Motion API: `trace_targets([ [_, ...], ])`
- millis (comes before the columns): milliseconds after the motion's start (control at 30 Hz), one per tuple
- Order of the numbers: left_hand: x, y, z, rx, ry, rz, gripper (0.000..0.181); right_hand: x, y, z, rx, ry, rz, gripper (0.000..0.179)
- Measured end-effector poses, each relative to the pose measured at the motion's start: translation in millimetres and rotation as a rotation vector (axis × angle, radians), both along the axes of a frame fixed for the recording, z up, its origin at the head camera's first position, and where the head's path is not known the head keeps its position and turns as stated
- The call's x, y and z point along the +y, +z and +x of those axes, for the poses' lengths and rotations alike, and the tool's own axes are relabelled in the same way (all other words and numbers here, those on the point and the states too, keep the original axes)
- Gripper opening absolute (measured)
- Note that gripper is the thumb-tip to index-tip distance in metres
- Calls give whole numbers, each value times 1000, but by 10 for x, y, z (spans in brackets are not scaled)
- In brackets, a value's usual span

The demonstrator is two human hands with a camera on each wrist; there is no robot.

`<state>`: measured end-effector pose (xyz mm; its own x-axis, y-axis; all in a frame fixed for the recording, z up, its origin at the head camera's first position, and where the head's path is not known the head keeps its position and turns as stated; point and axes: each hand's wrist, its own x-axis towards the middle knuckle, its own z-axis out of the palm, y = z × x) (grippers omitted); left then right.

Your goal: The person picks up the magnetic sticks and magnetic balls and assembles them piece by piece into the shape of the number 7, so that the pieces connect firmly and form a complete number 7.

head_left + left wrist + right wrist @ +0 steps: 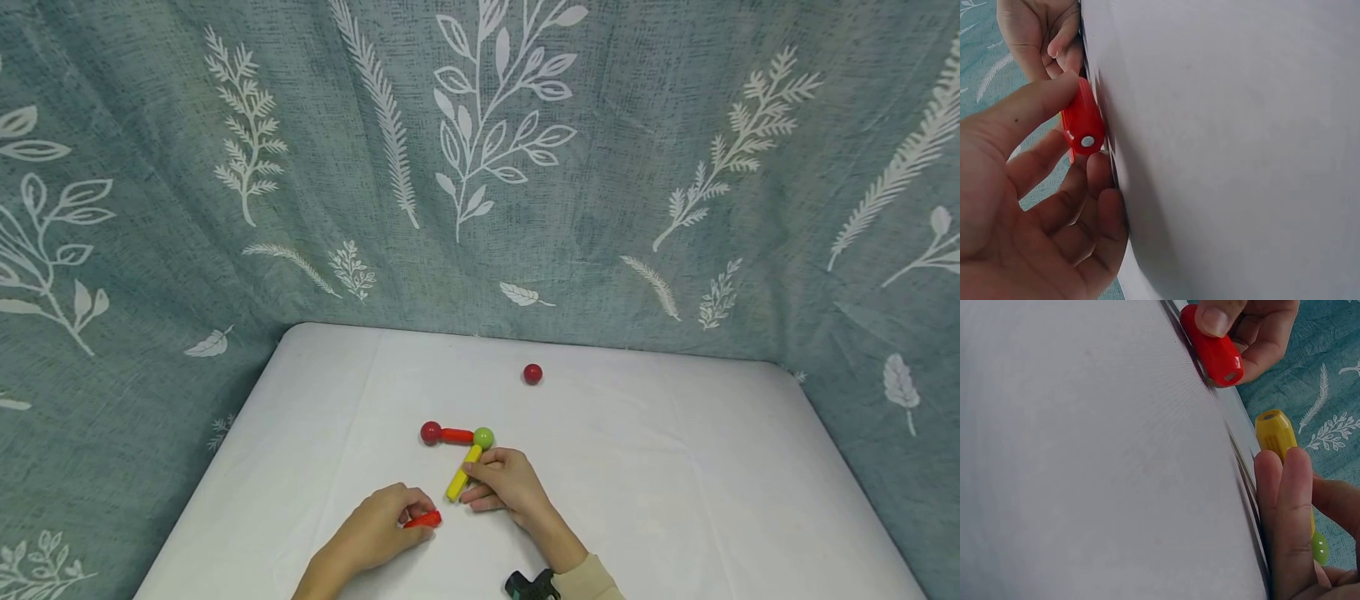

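Observation:
My left hand (386, 527) pinches a red building rod (424, 520) between thumb and fingers, low over the white table. A round silvery spot shows on the rod's end (1087, 141) in the left wrist view. To its right, my right hand (506, 486) holds a yellow rod (460, 479) between thumb and fingers. The yellow rod's far end meets a green ball (483, 437), while its near end (1270, 417) points toward the left hand. Another red rod (457, 436) runs from the green ball to a dark red ball (431, 432).
A loose dark red ball (532, 374) lies farther back on the white table (675, 483). Behind the table hangs a green-blue curtain (600, 208) with white leaf patterns. A black device (532, 585) sits at the right wrist, by the beige sleeve (588, 581).

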<state>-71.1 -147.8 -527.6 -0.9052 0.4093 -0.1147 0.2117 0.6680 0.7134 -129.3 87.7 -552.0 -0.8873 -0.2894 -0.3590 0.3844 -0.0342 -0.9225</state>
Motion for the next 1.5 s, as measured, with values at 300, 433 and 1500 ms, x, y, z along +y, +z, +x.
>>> trace_targets([
  [300,57,-18,-37,-14,33,59,18,4,-2,-3,6,0,2,32],
  [433,88,-11,-34,-42,45,75,21,3,-3,-4,13,8,1,32],
  [1500,136,37,-22,45,68,-93,18,7,2,0,29,19,-2,32],
])
